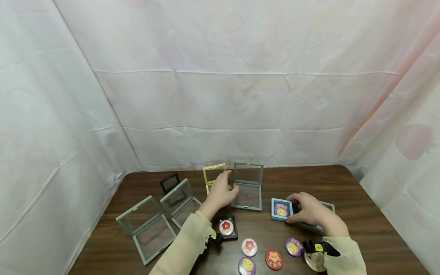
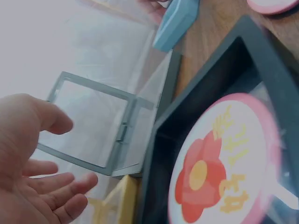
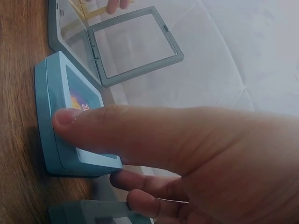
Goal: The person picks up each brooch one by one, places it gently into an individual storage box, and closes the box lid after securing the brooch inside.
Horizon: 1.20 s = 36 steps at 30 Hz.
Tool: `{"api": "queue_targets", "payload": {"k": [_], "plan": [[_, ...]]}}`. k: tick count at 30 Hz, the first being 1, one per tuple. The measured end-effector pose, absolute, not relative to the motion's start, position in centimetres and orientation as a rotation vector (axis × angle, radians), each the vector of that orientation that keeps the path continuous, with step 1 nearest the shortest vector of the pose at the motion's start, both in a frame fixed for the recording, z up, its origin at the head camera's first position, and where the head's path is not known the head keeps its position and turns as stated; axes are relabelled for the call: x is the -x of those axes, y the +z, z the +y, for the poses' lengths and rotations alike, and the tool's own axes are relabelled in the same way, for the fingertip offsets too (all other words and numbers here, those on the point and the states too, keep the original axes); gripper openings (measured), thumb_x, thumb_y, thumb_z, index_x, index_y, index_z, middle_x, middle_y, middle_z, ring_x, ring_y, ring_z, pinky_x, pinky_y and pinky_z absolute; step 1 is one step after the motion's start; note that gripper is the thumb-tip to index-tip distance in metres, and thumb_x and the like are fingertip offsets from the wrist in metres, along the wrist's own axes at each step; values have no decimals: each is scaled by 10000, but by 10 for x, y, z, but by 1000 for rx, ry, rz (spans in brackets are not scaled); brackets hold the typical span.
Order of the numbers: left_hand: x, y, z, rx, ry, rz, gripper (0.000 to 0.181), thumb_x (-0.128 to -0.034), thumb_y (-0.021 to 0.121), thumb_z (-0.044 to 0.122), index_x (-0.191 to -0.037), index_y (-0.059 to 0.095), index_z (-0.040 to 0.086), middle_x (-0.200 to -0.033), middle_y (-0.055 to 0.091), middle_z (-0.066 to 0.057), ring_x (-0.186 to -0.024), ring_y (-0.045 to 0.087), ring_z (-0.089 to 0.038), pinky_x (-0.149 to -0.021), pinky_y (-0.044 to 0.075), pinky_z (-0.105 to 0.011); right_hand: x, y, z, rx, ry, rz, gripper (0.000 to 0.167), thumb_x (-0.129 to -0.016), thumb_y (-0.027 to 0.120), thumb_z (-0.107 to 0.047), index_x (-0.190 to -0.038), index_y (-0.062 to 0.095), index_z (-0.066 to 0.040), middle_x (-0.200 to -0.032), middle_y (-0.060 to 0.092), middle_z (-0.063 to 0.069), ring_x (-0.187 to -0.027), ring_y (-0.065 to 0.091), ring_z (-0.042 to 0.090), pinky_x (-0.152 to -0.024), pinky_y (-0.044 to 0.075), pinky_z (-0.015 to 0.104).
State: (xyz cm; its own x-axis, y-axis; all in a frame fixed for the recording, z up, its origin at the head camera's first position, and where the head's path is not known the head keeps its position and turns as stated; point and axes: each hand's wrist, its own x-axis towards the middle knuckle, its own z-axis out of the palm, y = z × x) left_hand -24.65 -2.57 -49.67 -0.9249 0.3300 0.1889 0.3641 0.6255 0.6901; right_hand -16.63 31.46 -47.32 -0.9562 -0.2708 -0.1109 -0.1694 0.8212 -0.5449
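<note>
A small blue display case [image 1: 282, 209] with a clear window stands shut on the table, a purple badge with a yellow figure inside. My right hand [image 1: 309, 210] pinches its right side, the thumb [image 3: 70, 119] against the front edge. My left hand [image 1: 220, 193] hovers with loose, spread fingers between a yellow case [image 1: 214, 173] and a grey case [image 1: 247, 196], both opened up. It holds nothing in the left wrist view. Below that wrist sits a black case [image 1: 235, 229] holding a white badge [image 1: 225, 227] with a red flower.
Two more grey cases [image 1: 154, 236] [image 1: 187, 210] stand opened on the left, a small black case [image 1: 169, 182] behind them. Another grey case [image 1: 326, 206] lies partly under my right hand. Several round badges [image 1: 274, 259] lie at the front. White cloth [image 1: 220, 99] hangs behind the table.
</note>
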Motion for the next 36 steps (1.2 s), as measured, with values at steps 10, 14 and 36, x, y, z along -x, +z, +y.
{"api": "queue_targets", "payload": {"k": [10,14,36], "plan": [[259,-504,-20,615,-1391,-2744,698,-1110,598,231,-1704,302,14,-1638,507,-187,-661,631,-84,-667,554,-342,164,-476,314,341,-805,2835,721,-788,1008,-308,-1348,691,17,-1207,656,146,-1080,636,311,-923,559,556],[259,-505,-18,627,-1395,-2727,614,-1141,545,228,-1685,353,19,-1594,547,-214,-712,643,-84,-691,564,-345,159,-478,315,378,-798,2856,725,-795,1001,-326,-1347,689,26,-1202,660,145,-1074,635,311,-907,562,539],[257,-504,-24,732,-1125,-2707,182,-1170,549,202,-1096,673,91,-881,614,-14,-713,554,-130,-712,478,-364,144,-489,321,584,-650,3015,707,-921,885,-467,-1403,675,6,-1285,669,188,-1216,623,458,-987,534,649]]}}
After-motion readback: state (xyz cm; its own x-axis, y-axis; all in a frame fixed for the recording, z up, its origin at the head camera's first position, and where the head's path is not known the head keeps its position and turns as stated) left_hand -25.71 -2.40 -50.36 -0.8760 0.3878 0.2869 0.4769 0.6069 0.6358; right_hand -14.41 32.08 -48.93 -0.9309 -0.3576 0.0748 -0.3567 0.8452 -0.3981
